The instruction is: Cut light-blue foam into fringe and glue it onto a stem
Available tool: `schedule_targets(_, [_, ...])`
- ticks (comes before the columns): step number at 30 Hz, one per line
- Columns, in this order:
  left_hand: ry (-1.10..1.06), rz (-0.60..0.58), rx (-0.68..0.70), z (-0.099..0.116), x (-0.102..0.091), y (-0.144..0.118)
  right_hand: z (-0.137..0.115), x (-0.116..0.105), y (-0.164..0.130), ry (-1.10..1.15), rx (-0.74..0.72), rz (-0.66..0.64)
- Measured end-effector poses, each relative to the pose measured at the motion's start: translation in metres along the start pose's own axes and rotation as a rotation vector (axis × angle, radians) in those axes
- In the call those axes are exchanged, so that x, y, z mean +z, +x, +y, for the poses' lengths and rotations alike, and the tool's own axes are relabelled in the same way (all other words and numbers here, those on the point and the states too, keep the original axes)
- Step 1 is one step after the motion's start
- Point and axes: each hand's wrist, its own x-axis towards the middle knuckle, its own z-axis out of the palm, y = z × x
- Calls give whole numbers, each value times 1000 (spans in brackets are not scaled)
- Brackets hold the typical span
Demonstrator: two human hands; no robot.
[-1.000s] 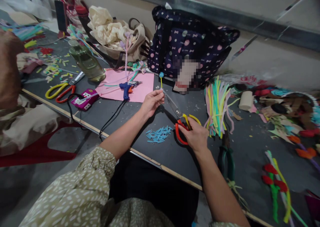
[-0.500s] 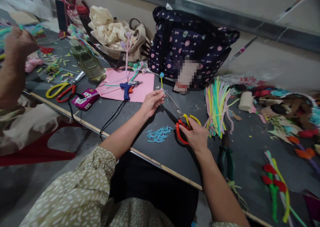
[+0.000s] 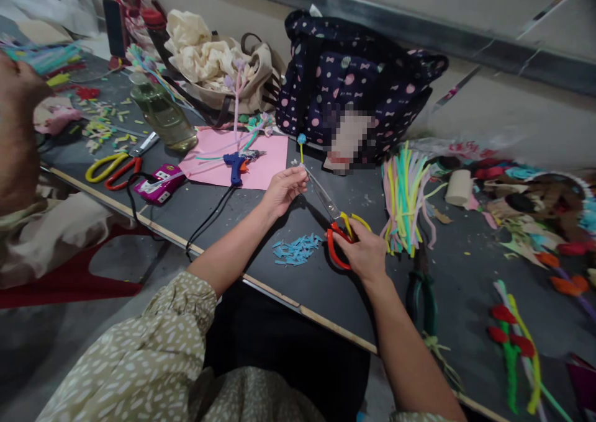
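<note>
My left hand pinches something small at its fingertips, too small to make out, with whitish bits showing there. Right beyond the fingertips stands a thin yellow stem with a fuzzy blue ball on top; whether the fingers hold this stem I cannot tell. In my right hand is a pair of scissors with one red and one yellow handle, its blade tips at the left fingertips. Short blue cut pieces lie heaped on the dark table below, between my forearms.
A blue glue gun rests on pink paper. Colourful pipe cleaners stand bundled to the right, above green-handled pliers. A dark patterned bag is behind. At left are a bottle, other scissors and another person's arm.
The scissors' handles have come a little closer together, with the blades narrowing at my left fingertips. My left hand stays almost still. The other person's hand has moved left and down.
</note>
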Motion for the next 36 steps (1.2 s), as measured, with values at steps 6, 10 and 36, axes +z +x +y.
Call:
schedule_targets(6, [15, -19, 1, 0, -1, 0, -4, -3, 1, -70, -22, -17])
schedule_targets(10, [18, -30, -3, 0, 0, -1, -8, -6, 2, -92, -37, -53])
schedule_targets(36, [1025, -51, 582, -11, -8, 0, 6, -6, 4, -335, -82, -79])
